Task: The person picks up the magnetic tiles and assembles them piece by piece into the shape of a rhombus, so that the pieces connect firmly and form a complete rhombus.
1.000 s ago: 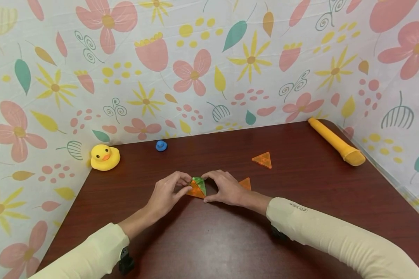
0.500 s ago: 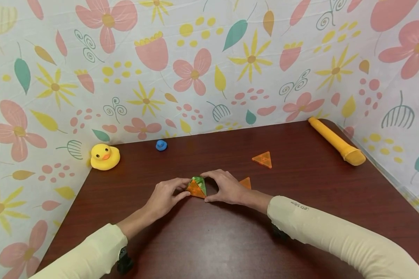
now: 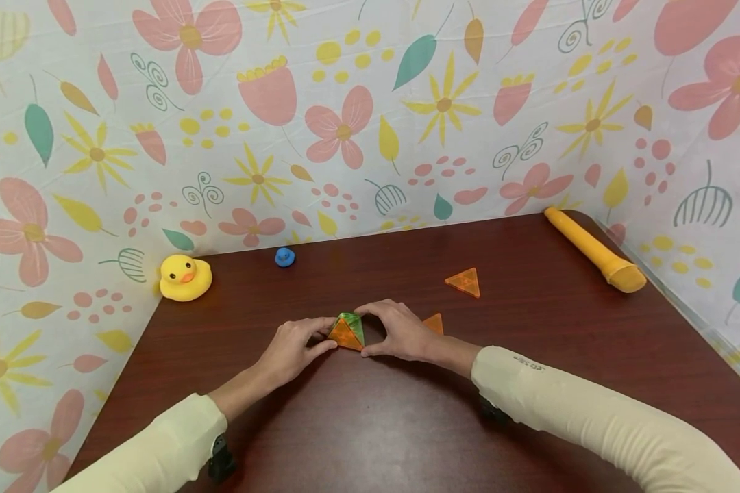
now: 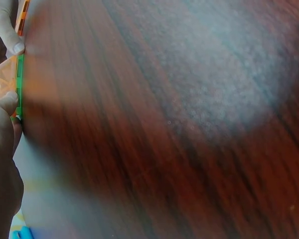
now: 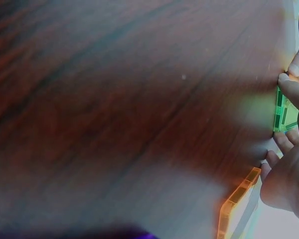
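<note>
A small pyramid of translucent magnetic tiles stands on the table between both hands, an orange triangle tile (image 3: 347, 335) facing front and a green tile (image 3: 357, 324) at its right and back. At the left side, my left hand (image 3: 294, 346) pinches the pyramid between thumb and fingers. My right hand (image 3: 399, 332) holds its right side, thumb at the front corner and index finger at the back. In the left wrist view, the green edge (image 4: 19, 82) lies along the tabletop near the left thumb. The right wrist view has the green tile (image 5: 281, 109) beside the right hand (image 5: 289, 174).
One loose orange triangle tile (image 3: 466, 282) lies farther back; another orange tile (image 3: 434, 323) is partly hidden behind the right hand. A yellow duck (image 3: 186, 278) and a small blue duck (image 3: 285, 257) sit at the back left. A yellow toy microphone (image 3: 595, 251) lies at the right edge.
The front orange tile now sits up against the green one. My left fingers have slid from its face down to the left side. The right hand has barely moved.
</note>
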`<state>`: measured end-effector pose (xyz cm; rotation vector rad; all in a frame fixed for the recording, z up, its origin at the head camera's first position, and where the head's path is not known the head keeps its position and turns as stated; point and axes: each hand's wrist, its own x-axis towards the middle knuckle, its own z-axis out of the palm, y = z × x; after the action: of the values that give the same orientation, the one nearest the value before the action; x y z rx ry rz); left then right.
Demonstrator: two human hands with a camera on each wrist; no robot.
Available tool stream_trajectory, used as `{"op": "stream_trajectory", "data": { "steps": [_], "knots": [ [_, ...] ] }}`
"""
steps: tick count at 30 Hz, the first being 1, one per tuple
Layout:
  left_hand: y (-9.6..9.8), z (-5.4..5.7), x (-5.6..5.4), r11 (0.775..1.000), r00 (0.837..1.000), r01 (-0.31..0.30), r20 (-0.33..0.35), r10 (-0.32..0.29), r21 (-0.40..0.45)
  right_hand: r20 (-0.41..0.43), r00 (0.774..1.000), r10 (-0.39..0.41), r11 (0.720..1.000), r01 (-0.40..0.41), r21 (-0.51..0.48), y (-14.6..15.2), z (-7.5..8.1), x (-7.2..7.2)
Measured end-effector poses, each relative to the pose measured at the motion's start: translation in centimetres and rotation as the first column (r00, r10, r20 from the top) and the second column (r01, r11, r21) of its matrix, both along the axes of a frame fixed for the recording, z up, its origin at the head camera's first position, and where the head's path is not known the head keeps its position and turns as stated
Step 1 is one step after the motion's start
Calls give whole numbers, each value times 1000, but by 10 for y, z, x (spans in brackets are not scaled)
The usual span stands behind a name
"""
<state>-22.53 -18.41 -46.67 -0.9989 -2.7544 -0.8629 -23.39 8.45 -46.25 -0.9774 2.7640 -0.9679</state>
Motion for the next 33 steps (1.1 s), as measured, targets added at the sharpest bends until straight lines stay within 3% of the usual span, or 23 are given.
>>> {"op": "stream_trajectory", "data": {
  "steps": [33],
  "knots": [
    [1,-7,0,1000,997,-2,-73,0,-20,-3,1000,-3,1000,3,-23,-1,0,1]
  ]
}}
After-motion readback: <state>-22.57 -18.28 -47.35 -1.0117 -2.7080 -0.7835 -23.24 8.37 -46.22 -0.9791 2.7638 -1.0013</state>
